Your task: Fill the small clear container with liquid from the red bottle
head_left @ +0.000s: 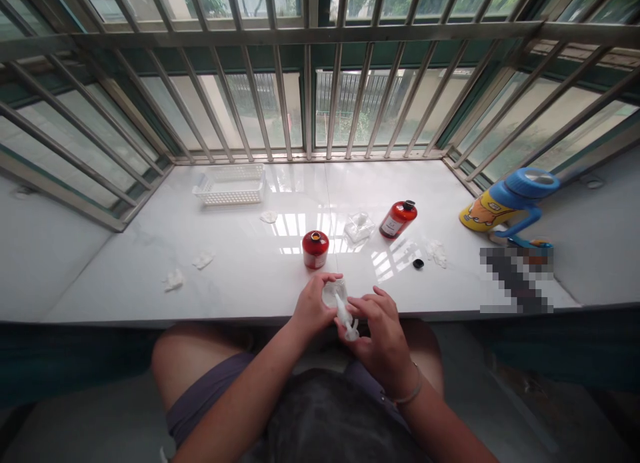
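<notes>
My left hand (316, 304) is wrapped round a small clear container (334, 291), held tilted at the counter's front edge. In my right hand (377, 326) is a small white piece with a narrow stem and round end (344, 313); its exact kind is unclear. The stem's tip lies at or inside the container's mouth; which one I cannot tell. Just beyond my hands stands an uncapped red bottle (315, 251). A second red bottle with a black neck (399, 219) is farther right, near a clear glass-like object (359, 228).
Crumpled tissues (173, 280) are scattered over the white counter (260, 276). A black cap (418, 264) lies at right. A white basket (231, 185) sits at back left, a yellow and blue flask (507, 200) at right beside a blurred patch. Metal window bars (307, 103) close off the back.
</notes>
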Tool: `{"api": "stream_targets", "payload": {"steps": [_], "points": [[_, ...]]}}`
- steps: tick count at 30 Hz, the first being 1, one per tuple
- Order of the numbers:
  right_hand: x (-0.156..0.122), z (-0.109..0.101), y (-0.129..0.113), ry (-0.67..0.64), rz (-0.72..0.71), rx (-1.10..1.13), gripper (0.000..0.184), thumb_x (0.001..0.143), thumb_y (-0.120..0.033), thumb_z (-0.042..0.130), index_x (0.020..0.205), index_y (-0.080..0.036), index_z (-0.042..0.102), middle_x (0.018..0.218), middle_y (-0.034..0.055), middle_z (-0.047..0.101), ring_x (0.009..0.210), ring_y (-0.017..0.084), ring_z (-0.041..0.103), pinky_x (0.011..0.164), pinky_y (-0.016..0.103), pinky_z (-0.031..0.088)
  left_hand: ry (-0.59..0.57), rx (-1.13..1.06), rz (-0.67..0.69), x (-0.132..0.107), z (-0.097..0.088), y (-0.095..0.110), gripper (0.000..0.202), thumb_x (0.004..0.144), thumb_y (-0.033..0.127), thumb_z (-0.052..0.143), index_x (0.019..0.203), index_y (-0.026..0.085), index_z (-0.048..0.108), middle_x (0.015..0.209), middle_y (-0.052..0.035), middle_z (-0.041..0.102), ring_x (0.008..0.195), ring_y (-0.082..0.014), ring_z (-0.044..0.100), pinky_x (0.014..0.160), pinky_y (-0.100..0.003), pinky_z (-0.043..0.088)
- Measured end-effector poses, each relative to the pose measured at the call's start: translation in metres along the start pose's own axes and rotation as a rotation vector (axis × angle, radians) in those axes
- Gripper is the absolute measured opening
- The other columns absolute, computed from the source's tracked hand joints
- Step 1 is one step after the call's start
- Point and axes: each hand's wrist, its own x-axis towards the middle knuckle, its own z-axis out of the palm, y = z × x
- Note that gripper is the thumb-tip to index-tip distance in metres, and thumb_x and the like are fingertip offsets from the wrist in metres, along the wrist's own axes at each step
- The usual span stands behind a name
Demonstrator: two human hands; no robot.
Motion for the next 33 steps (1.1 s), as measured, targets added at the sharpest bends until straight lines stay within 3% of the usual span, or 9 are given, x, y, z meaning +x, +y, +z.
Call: {"api": "stream_targets", "payload": {"steps": [11, 15, 19, 23, 26, 29, 33], "points": [[0.005, -0.004, -0.005, 0.005, 0.009, -0.016, 0.051, 0.087, -0.013, 0.081, 0.131, -0.031, 0.063, 0.094, 0.0002, 0.073, 0.092, 0.024, 0.072, 0.107, 0.061, 0.057, 0.007, 0.008, 0.003, 0.000, 0.000, -0.001, 0.059, 0.070, 0.009, 0.083, 0.120, 0.027, 0.056, 0.137, -0.0073, 0.073, 0.127, -0.0289, 0.072, 0.113, -0.051, 0.057], [0.007, -0.005, -0.004, -0.084, 0.028, -0.026, 0.044, 0.090, -0.014, 0.078, 0.128, -0.029, 0.062, 0.093, 0.0014, 0.071, 0.091, 0.024, 0.071, 0.103, 0.058, 0.059, 0.004, 0.006, 0.011, 0.000, -0.001, 0.000, 0.060, 0.071, 0.010, 0.086, 0.121, 0.027, 0.057, 0.138, -0.0075, 0.072, 0.128, -0.0287, 0.071, 0.113, -0.051, 0.057], [0.009, -0.018, 0.007, 0.025, 0.044, -0.047, 0.049, 0.089, -0.015, 0.081, 0.131, -0.029, 0.061, 0.101, 0.0044, 0.072, 0.098, 0.026, 0.072, 0.094, 0.050, 0.063, 0.001, 0.022, 0.037, 0.002, -0.003, 0.002, 0.066, 0.069, 0.023, 0.098, 0.122, 0.026, 0.058, 0.136, -0.0091, 0.073, 0.127, -0.0295, 0.072, 0.113, -0.051, 0.056], [0.013, -0.041, 0.051, 0.213, 0.268, -0.234, 0.045, 0.089, -0.029, 0.084, 0.129, -0.027, 0.065, 0.108, 0.0056, 0.074, 0.097, 0.026, 0.073, 0.090, 0.043, 0.061, 0.009, 0.060, 0.050, 0.003, -0.004, 0.005, 0.073, 0.065, 0.032, 0.103, 0.122, 0.026, 0.058, 0.135, -0.0102, 0.074, 0.125, -0.0304, 0.072, 0.113, -0.054, 0.055], [0.015, -0.057, 0.108, 0.357, 0.543, -0.324, 0.041, 0.087, -0.043, 0.084, 0.119, -0.024, 0.068, 0.107, 0.0058, 0.075, 0.095, 0.025, 0.072, 0.095, 0.043, 0.058, 0.008, 0.064, 0.043, 0.003, -0.004, 0.005, 0.070, 0.066, 0.031, 0.102, 0.119, 0.026, 0.057, 0.136, -0.0106, 0.074, 0.126, -0.0307, 0.072, 0.113, -0.055, 0.055], [0.012, -0.072, 0.171, 0.457, 0.798, -0.272, 0.044, 0.081, -0.049, 0.085, 0.111, -0.023, 0.065, 0.107, 0.0062, 0.076, 0.087, 0.023, 0.070, 0.086, 0.040, 0.058, 0.015, 0.063, 0.051, 0.002, -0.004, 0.003, 0.069, 0.066, 0.031, 0.102, 0.117, 0.027, 0.055, 0.136, -0.0104, 0.074, 0.127, -0.0312, 0.073, 0.113, -0.055, 0.055], [0.007, -0.081, 0.229, 0.524, 0.901, -0.307, 0.044, 0.075, -0.048, 0.085, 0.101, -0.024, 0.060, 0.112, 0.0098, 0.077, 0.102, 0.027, 0.070, 0.095, 0.042, 0.055, 0.008, 0.077, 0.066, 0.003, -0.004, 0.002, 0.069, 0.067, 0.031, 0.102, 0.118, 0.027, 0.055, 0.136, -0.0103, 0.074, 0.127, -0.0311, 0.072, 0.113, -0.055, 0.055]]}}
